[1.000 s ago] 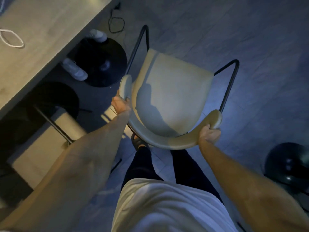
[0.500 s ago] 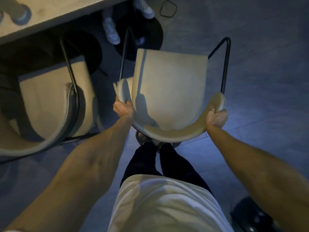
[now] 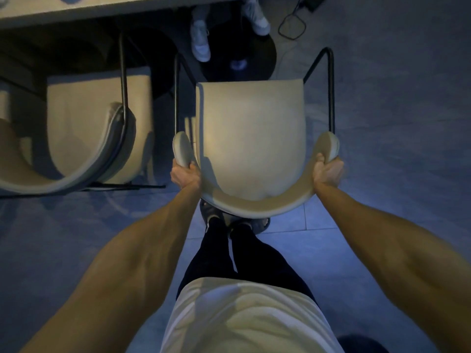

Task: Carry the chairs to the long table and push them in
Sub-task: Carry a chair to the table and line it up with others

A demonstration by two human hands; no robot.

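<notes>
Since half a second ago the held chair point(image 3: 252, 138) has squared up to the long table point(image 3: 102, 7) and sits closer to it, its front edge now just short of the tabletop's near edge, and the neighbouring chair point(image 3: 99, 123) has slid further into view on the left. The floor point(image 3: 397, 123) is large matte grey tiles under bluish light. The table shows only as a pale, smooth strip along the top, with deep shadow beneath it. Both chairs are alike: a cream, smooth, rounded seat, a curved padded backrest wrapping round it, and thin black metal tube legs. The neighbouring chair stands partly tucked under the table, just beside the held one. Beyond the held chair lies a round black base point(image 3: 244, 59), with a pair of pale sneakers point(image 3: 201, 39) beside it and a looped dark cable point(image 3: 291, 26) on the tiles to the right. Both arms reach forward, nearly straight. The left hand point(image 3: 184, 174) curls its fingers around the left end of the backrest; the right hand point(image 3: 327, 171) wraps the right end, thumb on top.
</notes>
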